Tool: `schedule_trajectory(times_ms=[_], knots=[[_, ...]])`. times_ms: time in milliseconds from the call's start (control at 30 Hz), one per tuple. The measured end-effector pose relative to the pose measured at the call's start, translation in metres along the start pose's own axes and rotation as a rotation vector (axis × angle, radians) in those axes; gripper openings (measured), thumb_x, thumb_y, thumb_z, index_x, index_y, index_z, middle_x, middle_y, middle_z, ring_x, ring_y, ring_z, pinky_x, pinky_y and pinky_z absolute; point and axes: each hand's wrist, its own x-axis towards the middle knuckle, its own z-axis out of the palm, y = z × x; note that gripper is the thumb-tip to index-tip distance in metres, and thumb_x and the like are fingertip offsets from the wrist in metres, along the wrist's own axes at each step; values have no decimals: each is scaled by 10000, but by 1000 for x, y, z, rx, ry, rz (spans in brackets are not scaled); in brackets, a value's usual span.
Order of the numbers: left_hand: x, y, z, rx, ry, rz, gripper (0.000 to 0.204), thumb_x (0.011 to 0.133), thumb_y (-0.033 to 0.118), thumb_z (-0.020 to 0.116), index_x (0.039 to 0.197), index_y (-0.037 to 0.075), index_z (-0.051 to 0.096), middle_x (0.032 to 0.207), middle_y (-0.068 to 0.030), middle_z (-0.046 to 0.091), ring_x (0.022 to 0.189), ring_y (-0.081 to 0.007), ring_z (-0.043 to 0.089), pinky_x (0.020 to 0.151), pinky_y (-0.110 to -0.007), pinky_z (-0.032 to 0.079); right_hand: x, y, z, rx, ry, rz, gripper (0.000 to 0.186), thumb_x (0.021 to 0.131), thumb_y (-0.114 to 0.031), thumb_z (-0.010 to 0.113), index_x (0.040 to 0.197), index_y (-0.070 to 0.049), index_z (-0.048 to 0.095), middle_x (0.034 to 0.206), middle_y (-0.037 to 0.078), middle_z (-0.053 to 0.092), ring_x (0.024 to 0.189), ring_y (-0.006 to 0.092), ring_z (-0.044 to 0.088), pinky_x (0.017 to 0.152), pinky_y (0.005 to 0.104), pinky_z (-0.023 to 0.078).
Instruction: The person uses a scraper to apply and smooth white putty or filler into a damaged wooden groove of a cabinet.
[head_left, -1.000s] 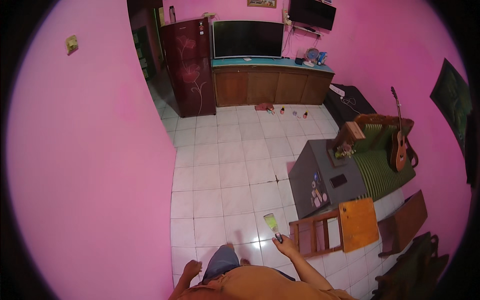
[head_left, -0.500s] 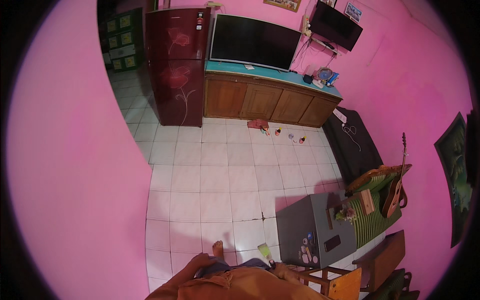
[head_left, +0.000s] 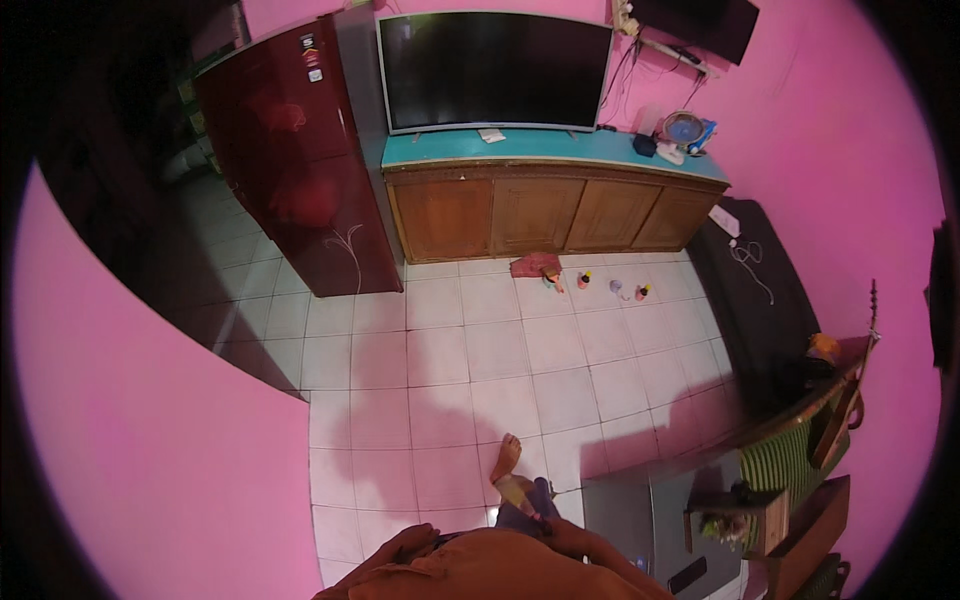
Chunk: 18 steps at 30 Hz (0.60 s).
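My right hand (head_left: 563, 537) is low in front of me, closed round the handle of a slender tool with a flat, pale yellow-green head (head_left: 516, 494); it looks like a brush, but blur hides its exact kind. A short grey-purple cylinder (head_left: 543, 492) shows beside it, and I cannot tell whether that is in the same hand. My left hand (head_left: 415, 541) hangs by my waist, its fingers mostly out of sight. One bare foot (head_left: 507, 458) is forward on the white tiles, below grey-blue shorts.
A long wooden cabinet (head_left: 540, 215) carries a large television (head_left: 495, 75). Before it lie a red cloth (head_left: 535, 265) and several small bottles (head_left: 584, 281). A dark red fridge (head_left: 290, 170) stands left, a pink wall (head_left: 170, 430) nearer. Right are a grey table (head_left: 620, 520) and a black mattress (head_left: 755, 300).
I have stepped forward, so the cabinet and fridge appear closer and the grey table has slid down to the right. The held tool now lies over my forward leg.
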Motion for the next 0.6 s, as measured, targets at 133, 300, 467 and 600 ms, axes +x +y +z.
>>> schedule_trajectory(times_ms=[133, 300, 467, 600], knots=[[36, 30, -112, -228, -143, -157, 453, 951, 418, 493, 1112, 19, 636, 1063, -205, 667, 991, -354, 639, 874, -451, 496, 28, -69, -102, 129, 28, 11, 512, 883, -344, 676, 1235, 13, 570, 1092, 119, 667, 1000, 180, 587, 896, 344, 474], [72, 100, -274, -582, -149, -263, 585, 994, 479, 376, 1038, -40, 644, 1035, -271, 660, 1003, -411, 632, 907, -468, 469, 85, -29, -187, 321, -15, 167, 391, 859, -320, 686, 1073, 3, 632, 959, 55, 652, 834, 128, 571, 753, 302, 486], [152, 40, -289, -559, -104, -137, 632, 994, 518, 372, 1039, -51, 643, 1005, -277, 661, 958, -395, 649, 869, -463, 486, 137, -13, -257, 523, -70, 154, 388, 868, -343, 709, 1070, -18, 645, 945, 38, 653, 830, 118, 570, 729, 303, 479], [218, 24, -407, -659, -392, -225, 714, 969, 609, 366, 1084, -36, 649, 946, -238, 667, 898, -340, 662, 812, -432, 509, 172, -71, -318, 616, 22, 196, 247, 940, -275, 646, 1025, -45, 617, 915, -6, 601, 812, 111, 553, 720, 294, 465]])
